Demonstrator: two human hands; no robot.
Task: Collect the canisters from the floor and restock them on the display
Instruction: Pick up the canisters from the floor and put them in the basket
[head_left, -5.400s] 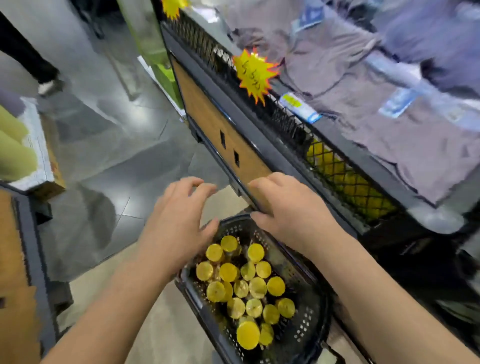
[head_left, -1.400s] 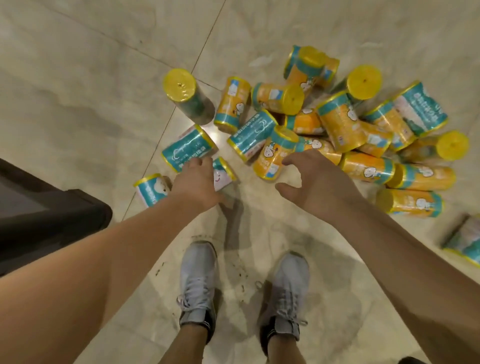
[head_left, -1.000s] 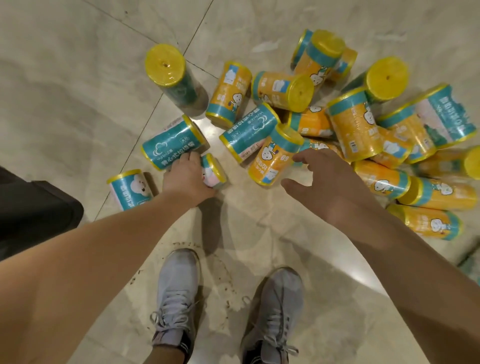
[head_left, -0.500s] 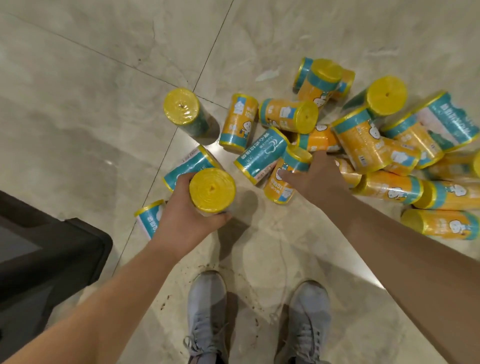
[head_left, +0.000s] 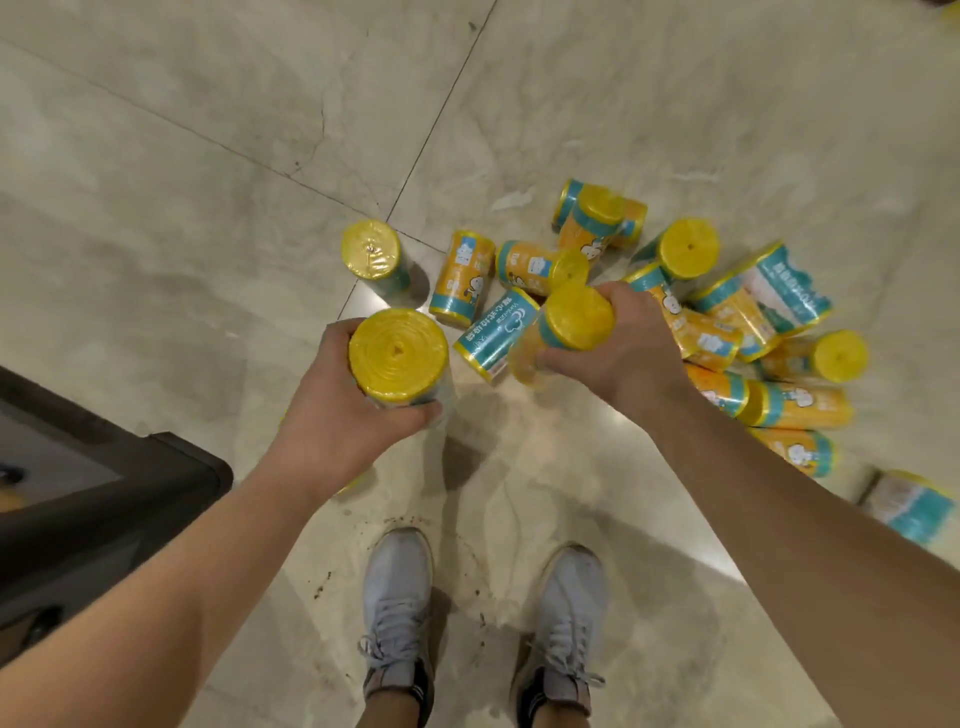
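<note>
Left grip (head_left: 332, 421) curls round yellow-topped canister (head_left: 397, 356); right grip (head_left: 628, 348) clutches second canister (head_left: 571, 322). Canister heap (head_left: 709, 338) lies on floor (head_left: 208, 208), two o'clock.

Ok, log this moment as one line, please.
stage: pickup | left hand: grips end-up canister | right hand: grips orange canister | floor: canister pile uncollected

pale grey lace-up sneakers (head_left: 397, 587) with white laces, dark ankle socks (head_left: 422, 687), bare forearms (head_left: 208, 571).
</note>
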